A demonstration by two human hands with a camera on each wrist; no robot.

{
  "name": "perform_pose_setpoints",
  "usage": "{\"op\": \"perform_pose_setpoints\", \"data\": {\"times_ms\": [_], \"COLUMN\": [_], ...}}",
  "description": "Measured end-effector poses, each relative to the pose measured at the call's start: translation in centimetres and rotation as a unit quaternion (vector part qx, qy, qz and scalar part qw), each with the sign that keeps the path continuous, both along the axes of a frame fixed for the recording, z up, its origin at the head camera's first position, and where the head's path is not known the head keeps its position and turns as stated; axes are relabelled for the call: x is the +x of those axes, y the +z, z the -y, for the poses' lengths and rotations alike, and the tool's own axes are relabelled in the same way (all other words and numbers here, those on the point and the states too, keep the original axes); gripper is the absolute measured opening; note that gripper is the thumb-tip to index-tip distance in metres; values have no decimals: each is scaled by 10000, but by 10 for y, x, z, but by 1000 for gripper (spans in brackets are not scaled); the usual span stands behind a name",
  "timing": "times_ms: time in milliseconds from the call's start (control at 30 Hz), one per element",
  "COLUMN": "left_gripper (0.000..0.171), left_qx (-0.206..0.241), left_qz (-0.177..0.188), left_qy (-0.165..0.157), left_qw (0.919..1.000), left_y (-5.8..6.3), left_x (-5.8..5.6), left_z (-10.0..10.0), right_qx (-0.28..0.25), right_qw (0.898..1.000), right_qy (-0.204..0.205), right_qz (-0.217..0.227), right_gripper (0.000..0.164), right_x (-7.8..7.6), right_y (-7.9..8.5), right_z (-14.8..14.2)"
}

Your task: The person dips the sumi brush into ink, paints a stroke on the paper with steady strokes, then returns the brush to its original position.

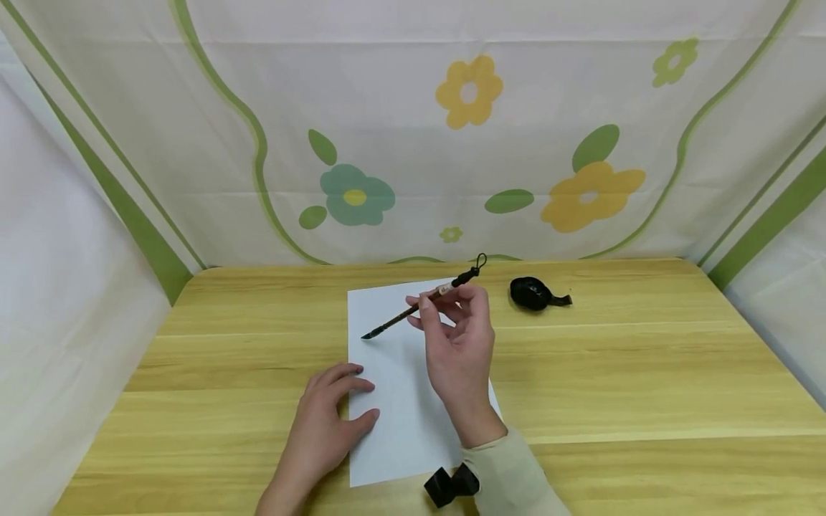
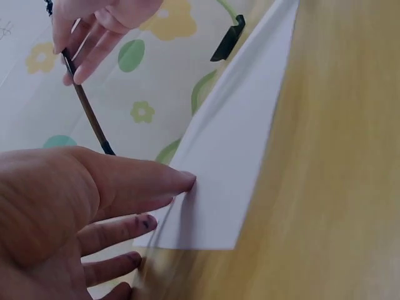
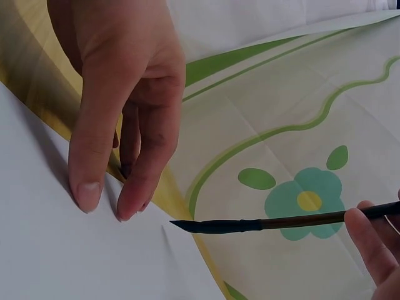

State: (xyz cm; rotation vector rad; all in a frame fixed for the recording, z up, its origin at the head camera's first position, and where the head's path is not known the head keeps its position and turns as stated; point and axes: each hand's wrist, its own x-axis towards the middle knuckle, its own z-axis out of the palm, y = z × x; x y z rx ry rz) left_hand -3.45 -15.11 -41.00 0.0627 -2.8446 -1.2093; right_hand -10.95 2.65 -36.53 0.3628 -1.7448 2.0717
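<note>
My right hand [image 1: 459, 351] pinches a calligraphy brush [image 1: 403, 314] by its dark shaft, thumb and fingertips round it. The brush slants down to the left, its black wet-looking tip [image 3: 187, 225] a little above a white sheet of paper [image 1: 387, 430], with a faint shadow below. The cord loop at its upper end points away. My left hand [image 1: 329, 423] rests at the sheet's left edge, fingers spread and slightly bent, the thumb and fingertips on the paper. Dark smudges mark some left fingertips [image 2: 149, 222].
A small round black dish [image 1: 530, 294] with a short tab stands on the wooden table [image 1: 645, 387], right of the paper. A black device [image 1: 452, 485] sits at my right wrist, by the beige sleeve [image 1: 513, 476]. Behind the table hangs a flowered curtain [image 1: 413, 93].
</note>
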Motion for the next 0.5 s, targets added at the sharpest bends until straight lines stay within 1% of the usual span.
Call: {"op": "perform_pose_setpoints", "data": {"times_ms": [133,267,500], "left_gripper": [24,24,30], "left_qx": [-2,-10,-67], "left_qz": [131,160,-77], "left_qy": [94,124,44], "left_qw": [9999,9998,9999], "left_y": [2,3,0], "left_x": [-1,-1,-1], "left_z": [-2,-3,-3], "right_qx": [28,38,90], "right_qw": [10000,10000,10000], "right_qy": [-12,-6,-26], "right_qz": [-11,-3,-10], "right_gripper": [25,26,28], "right_x": [0,0,0], "right_y": [0,0,0], "right_z": [0,0,1]}}
